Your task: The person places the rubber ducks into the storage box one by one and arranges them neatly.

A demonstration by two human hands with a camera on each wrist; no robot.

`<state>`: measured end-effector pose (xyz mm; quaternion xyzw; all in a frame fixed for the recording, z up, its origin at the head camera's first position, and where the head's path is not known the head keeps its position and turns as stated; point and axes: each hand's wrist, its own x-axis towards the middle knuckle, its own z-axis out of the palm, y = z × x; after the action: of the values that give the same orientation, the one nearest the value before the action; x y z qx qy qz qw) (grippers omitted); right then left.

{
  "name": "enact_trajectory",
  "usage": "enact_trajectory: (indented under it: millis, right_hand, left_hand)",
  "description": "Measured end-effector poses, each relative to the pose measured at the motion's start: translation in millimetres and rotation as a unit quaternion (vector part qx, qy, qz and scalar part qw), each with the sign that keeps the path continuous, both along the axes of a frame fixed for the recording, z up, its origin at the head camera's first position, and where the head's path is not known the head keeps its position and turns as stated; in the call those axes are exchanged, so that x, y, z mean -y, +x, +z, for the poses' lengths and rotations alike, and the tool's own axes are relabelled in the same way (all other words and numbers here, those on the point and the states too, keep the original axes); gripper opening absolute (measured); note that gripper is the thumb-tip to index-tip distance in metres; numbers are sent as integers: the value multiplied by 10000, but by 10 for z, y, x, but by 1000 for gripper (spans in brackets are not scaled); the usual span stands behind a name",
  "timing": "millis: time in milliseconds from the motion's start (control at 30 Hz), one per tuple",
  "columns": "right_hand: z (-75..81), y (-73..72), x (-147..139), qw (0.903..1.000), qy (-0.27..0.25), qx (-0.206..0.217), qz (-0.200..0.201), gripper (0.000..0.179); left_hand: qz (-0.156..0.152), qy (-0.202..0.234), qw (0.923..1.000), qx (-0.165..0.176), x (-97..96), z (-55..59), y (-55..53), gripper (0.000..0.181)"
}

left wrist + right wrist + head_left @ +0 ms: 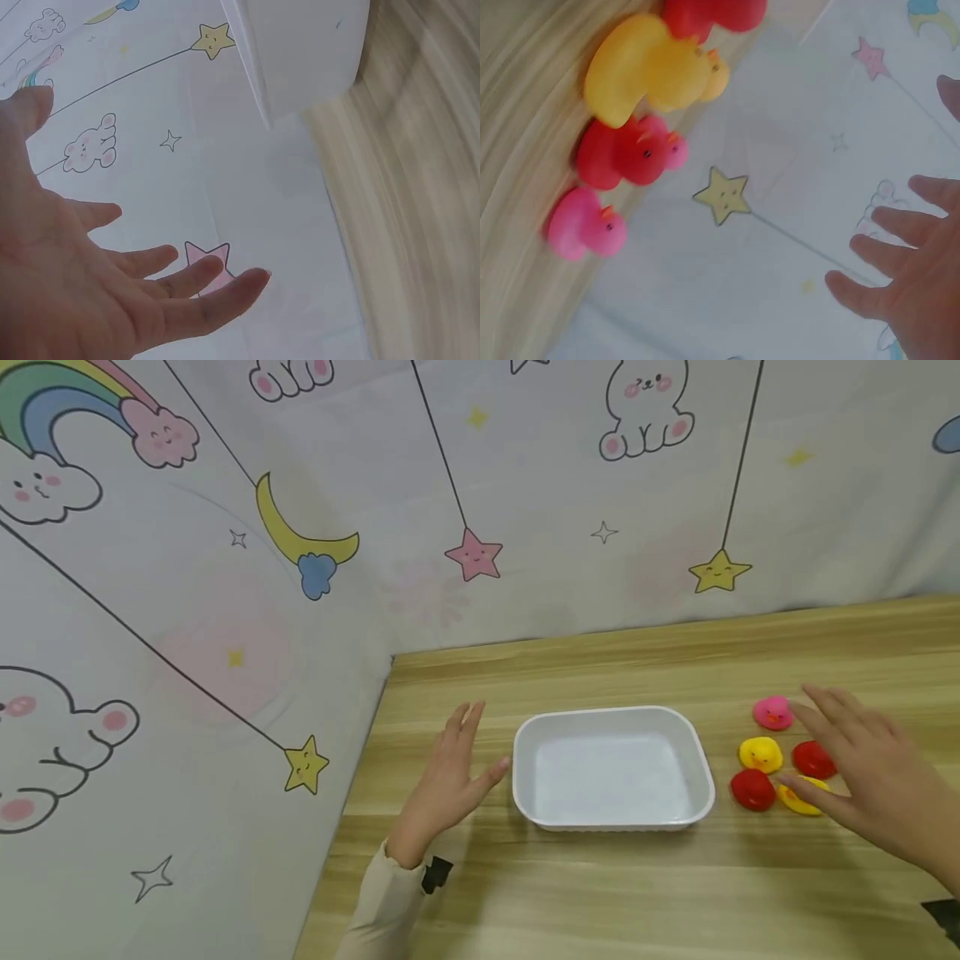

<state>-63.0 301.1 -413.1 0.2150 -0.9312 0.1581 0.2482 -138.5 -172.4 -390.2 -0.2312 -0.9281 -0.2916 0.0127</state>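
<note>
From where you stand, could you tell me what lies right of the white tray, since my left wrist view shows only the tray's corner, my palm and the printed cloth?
Observer: Five rubber ducks sit on the wooden table right of the white tray.
Operator: What colours are they, please?
Observer: One pink duck, two yellow, two red.
Operator: And where is the right hand?
Observer: The right hand hovers open over the ducks, gripping none.
Operator: Is anything in the tray?
Observer: No duck shows inside it.
</note>
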Motion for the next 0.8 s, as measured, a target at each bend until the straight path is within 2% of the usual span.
enact_trajectory:
  millis: [100,233,400,500,567,667,733,800]
  right_hand:
    - [-13,-33,-180,9995,-305,39,19,91]
    - [-106,-59,-395,9959,-884,195,25,75]
    - [-256,-68,-618,9892,-1440,254,-47,79]
    - [-342,-69,-726,9878,-1472,370,-349,82]
    - [-388,-89,-794,9858,-1476,620,-510,88]
    - [-428,-143,-893,9777,-1651,1161,-586,105]
    - [-444,-197,-972,9667,-2008,1537,-398,118]
    - [-453,-245,-1043,9564,-2310,1764,-296,127]
  left_hand:
    - [-160,216,9996,74,-66,-38,-51,87]
    - [-395,360,9982,260,-130,-110,-78,87]
    - [-688,464,9954,470,-165,-245,-65,88]
    - [-747,580,9935,628,-177,-338,-57,87]
    - [-723,681,9927,688,-180,-389,-58,85]
    - [-687,787,9922,682,-180,-439,-57,82]
    - [-665,808,9922,681,-185,-450,-58,83]
    - [-680,1018,9885,889,-200,-452,-65,84]
